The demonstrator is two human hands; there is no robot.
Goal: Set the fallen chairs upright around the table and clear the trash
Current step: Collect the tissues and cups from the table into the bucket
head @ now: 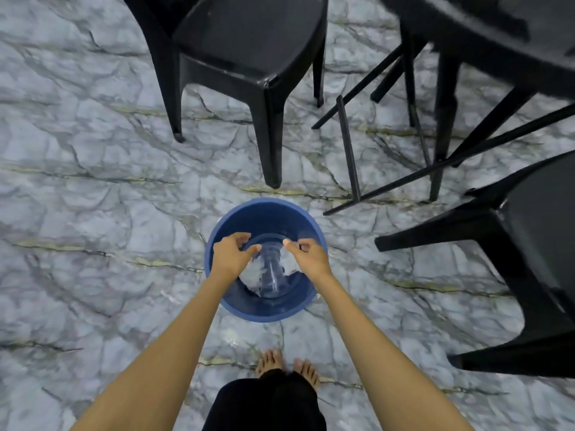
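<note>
A blue bucket (267, 309) stands on the marble floor just in front of my bare feet. Inside it lie a clear plastic bottle (271, 275) and crumpled white paper (255, 270). Both hands hover over the bucket's mouth. The fingers of my left hand (231, 255) are loosely curled and apart, with nothing in them. My right hand (309, 256) is also open, just above the paper. One black chair (245, 42) stands upright beyond the bucket, and a second black chair (535, 244) stands upright to the right.
A black table (497, 38) fills the top right corner, its thin metal legs (350, 150) spreading across the floor close to the bucket's right side. Bare marble floor (93, 181) stretches to the left of the bucket and chairs.
</note>
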